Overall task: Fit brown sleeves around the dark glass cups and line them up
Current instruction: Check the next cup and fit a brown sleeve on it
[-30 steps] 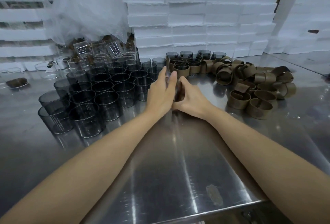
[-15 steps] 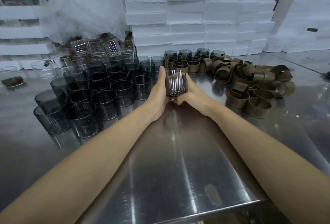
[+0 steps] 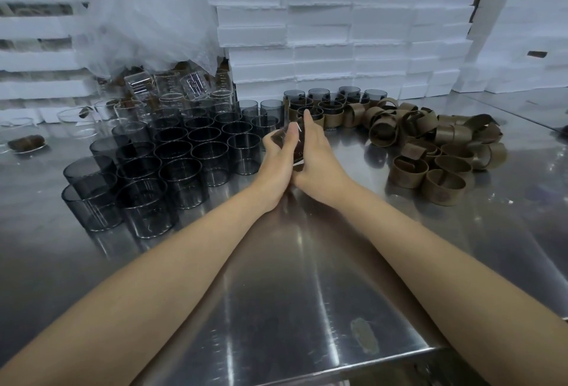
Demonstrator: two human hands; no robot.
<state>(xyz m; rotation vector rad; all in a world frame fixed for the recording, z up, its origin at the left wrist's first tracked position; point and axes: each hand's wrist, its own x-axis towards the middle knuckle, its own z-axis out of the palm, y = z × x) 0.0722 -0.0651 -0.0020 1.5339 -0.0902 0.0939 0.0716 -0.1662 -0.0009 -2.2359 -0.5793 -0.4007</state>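
Note:
Both hands meet over the middle of the steel table [image 3: 276, 308] around one dark glass cup [image 3: 297, 152]. My left hand [image 3: 278, 161] curls round the cup's left side, thumb on top. My right hand [image 3: 316, 155] wraps its right side, index finger raised. The cup is mostly hidden between the palms; whether a sleeve is on it cannot be told. Bare dark cups [image 3: 172, 158] crowd the table to the left. A pile of brown sleeves [image 3: 430, 152] lies to the right. Sleeved cups [image 3: 330, 109] stand in rows behind the hands.
Stacked white foam boxes [image 3: 322, 32] wall off the back. A crumpled plastic sheet [image 3: 144, 13] hangs over clear glasses [image 3: 166, 87] at the back left. The table's front edge [image 3: 338, 367] runs near my forearms. A small clear dish [image 3: 26, 143] sits far left.
Half a second ago the cup stood plainly visible between my fingertips; now both hands have closed round it and it is tilted and mostly covered.

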